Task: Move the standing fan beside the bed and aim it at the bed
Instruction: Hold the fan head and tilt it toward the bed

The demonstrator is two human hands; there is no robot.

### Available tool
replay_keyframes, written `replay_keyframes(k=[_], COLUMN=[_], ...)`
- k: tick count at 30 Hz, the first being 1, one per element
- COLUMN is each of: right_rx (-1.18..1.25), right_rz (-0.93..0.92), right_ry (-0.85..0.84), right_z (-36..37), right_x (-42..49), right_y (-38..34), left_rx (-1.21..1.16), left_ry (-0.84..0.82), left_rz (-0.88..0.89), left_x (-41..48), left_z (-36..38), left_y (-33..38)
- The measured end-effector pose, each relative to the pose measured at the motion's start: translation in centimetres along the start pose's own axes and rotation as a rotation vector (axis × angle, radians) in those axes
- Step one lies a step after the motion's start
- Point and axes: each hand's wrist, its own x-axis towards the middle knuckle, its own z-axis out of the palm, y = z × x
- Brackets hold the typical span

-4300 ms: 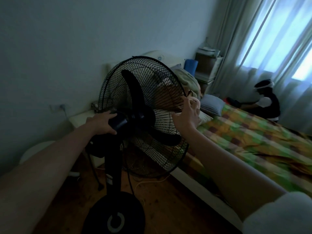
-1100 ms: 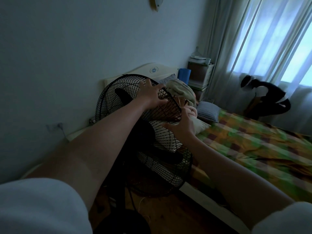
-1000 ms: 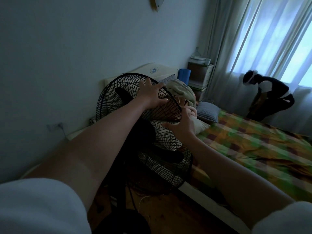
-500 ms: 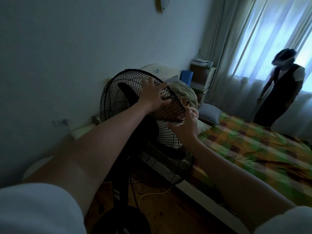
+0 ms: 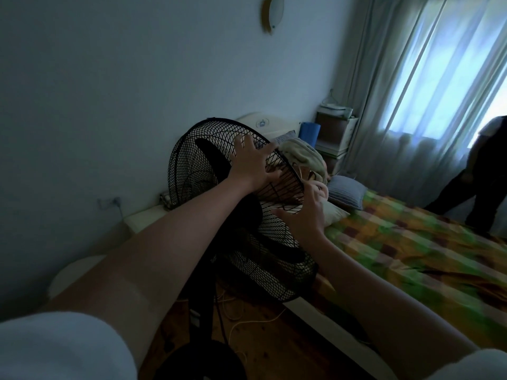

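The black standing fan stands on the wooden floor right beside the bed, its wire cage turned toward the checked green and yellow cover. My left hand lies spread over the top of the cage, fingers pressed on the mesh. My right hand holds the cage's right rim, next to the pillows. The fan's pole and round base show below, partly hidden by my left arm.
A low white bedside table and a wall socket are left of the fan. Light cords trail on the floor. Pillows lie at the headboard. A person stands by the curtained window.
My left hand has gone from the motor housing to the top of the cage. The fan head is tilted more toward the bed. The person by the window stood up and walked right.
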Motion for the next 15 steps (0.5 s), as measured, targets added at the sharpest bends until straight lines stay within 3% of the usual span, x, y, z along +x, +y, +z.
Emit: replay_keyframes(k=[15], right_rx=[-0.057], right_rz=[0.027], right_ry=[-0.014], right_z=[-0.2], right_x=[0.6], right_y=[1.2], left_rx=[0.173], left_ry=[-0.046], left_rz=[0.007], left_x=[0.5], left_z=[1.0], left_y=[0.3])
